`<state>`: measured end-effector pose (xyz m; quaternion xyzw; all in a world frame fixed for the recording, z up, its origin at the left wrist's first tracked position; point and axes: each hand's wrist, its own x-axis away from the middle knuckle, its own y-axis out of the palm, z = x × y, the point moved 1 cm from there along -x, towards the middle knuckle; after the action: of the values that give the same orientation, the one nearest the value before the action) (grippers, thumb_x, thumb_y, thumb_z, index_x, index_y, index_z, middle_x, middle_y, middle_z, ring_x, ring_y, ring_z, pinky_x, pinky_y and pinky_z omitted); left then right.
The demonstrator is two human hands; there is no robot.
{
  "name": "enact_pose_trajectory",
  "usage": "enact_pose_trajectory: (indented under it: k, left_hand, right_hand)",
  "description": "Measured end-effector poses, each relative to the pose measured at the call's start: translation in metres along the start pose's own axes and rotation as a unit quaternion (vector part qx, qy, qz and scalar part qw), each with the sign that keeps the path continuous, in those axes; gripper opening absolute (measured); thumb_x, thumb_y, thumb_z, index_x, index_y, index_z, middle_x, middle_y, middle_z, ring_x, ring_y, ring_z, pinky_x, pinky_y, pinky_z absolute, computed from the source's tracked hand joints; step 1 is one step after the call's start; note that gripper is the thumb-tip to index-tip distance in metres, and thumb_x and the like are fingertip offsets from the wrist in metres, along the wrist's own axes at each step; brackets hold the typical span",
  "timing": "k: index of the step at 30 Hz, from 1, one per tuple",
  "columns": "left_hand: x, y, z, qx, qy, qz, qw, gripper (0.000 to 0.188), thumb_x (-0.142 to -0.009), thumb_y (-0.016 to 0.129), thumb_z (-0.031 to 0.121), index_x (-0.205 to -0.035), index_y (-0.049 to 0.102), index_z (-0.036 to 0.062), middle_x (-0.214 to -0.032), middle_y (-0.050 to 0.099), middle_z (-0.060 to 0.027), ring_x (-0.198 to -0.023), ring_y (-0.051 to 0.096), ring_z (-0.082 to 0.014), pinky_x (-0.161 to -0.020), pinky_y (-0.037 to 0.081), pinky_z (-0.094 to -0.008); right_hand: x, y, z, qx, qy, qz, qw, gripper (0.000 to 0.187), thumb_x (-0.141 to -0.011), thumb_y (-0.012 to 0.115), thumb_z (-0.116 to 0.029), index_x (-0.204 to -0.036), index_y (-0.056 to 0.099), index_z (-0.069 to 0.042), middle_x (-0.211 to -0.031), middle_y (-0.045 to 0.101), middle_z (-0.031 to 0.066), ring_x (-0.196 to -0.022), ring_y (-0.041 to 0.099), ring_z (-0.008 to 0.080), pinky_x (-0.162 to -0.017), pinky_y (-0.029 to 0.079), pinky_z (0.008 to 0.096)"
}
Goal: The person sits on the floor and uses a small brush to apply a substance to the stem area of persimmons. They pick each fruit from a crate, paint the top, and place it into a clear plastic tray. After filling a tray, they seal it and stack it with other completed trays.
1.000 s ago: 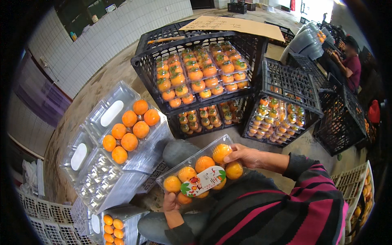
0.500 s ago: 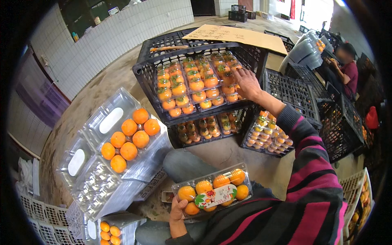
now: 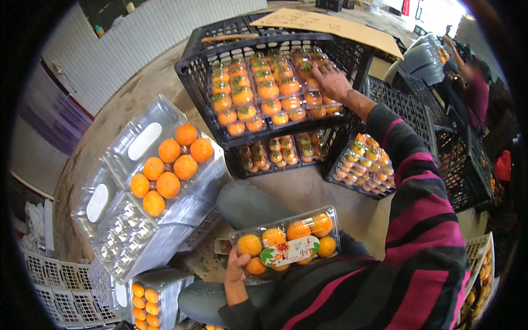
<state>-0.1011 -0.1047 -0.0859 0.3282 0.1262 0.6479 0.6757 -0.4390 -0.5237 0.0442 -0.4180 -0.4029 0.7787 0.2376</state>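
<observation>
A clear plastic box of orange persimmons (image 3: 300,226) with a printed label rests on my lap. My left hand (image 3: 236,270) grips its left end, thumb on the front. My right arm reaches out to a black crate (image 3: 193,104). There my right hand (image 3: 333,85) lies with fingers stretched over the right-hand clear box of persimmons (image 3: 303,61). Beside that box, more filled persimmon boxes (image 3: 268,91) stand in columns inside the crate. The undersides of my right fingers are hidden.
To the left, an open clear tray (image 3: 168,184) holds several persimmons on a stack of trays. Cardboard (image 3: 324,25) lies across the black crate. Another filled crate (image 3: 366,165) stands at right. A co-worker (image 3: 476,91) sits far right among black crates.
The view has tilted slightly, so the crate sits higher. My right hand has moved further onto the right-hand box. My left hand keeps its hold. The co-worker has raised an arm.
</observation>
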Motion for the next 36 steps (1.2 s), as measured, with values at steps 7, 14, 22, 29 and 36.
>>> enact_pose_trajectory:
  k: [7,14,22,29,36]
  left_hand:
    - [0.002,0.009,0.005,0.025,0.023,0.006,0.999,0.058,-0.068,0.071,0.022,-0.114,0.049,-0.0049,-0.105,0.06,-0.0128,-0.095,0.061,-0.0218,-0.087,0.048,-0.0337]
    - [-0.003,0.001,-0.004,-0.005,0.022,0.013,1.0,0.059,-0.064,0.072,0.026,-0.111,0.051,-0.0035,-0.103,0.061,-0.0123,-0.093,0.061,-0.0221,-0.086,0.048,-0.0341]
    - [-0.002,0.018,0.005,0.018,0.063,0.024,0.998,0.063,-0.064,0.072,0.026,-0.115,0.049,-0.0043,-0.108,0.059,-0.0137,-0.097,0.06,-0.023,-0.087,0.047,-0.0349]
    - [-0.003,0.007,0.015,0.0,0.175,0.028,0.984,0.076,-0.071,0.07,0.044,-0.122,0.043,-0.0044,-0.118,0.053,-0.0135,-0.109,0.052,-0.0233,-0.092,0.043,-0.0369]
    - [0.009,-0.036,0.043,0.103,0.312,0.082,0.941,0.043,-0.092,0.042,0.036,-0.122,0.047,0.0048,-0.108,0.055,-0.0069,-0.099,0.051,-0.0196,-0.083,0.043,-0.0339]
  right_hand:
    - [0.069,-0.064,-0.048,-0.243,-0.039,0.052,0.968,0.05,-0.077,0.067,-0.027,-0.115,0.046,-0.002,-0.1,0.057,0.0163,-0.094,0.056,0.0353,-0.078,0.047,0.04]
    - [0.236,-0.068,-0.121,-0.751,0.028,-0.529,0.396,0.06,-0.081,0.067,-0.028,-0.127,0.043,0.001,-0.117,0.056,0.012,-0.103,0.055,0.0175,-0.093,0.043,0.0322]
    - [0.255,-0.1,-0.19,-0.885,0.181,-0.378,0.203,0.059,-0.075,0.072,-0.016,-0.123,0.043,0.001,-0.114,0.056,0.0075,-0.107,0.052,0.0183,-0.098,0.037,0.0331]
    - [0.231,-0.108,-0.186,-0.909,0.283,-0.254,0.171,0.049,-0.069,0.07,-0.015,-0.112,0.051,-0.002,-0.1,0.06,0.0079,-0.094,0.057,0.0175,-0.089,0.044,0.0324]
    - [0.19,-0.136,-0.108,-0.866,0.31,-0.066,0.387,0.057,-0.064,0.069,-0.014,-0.115,0.049,0.0,-0.103,0.059,0.009,-0.095,0.058,0.019,-0.088,0.045,0.0331]
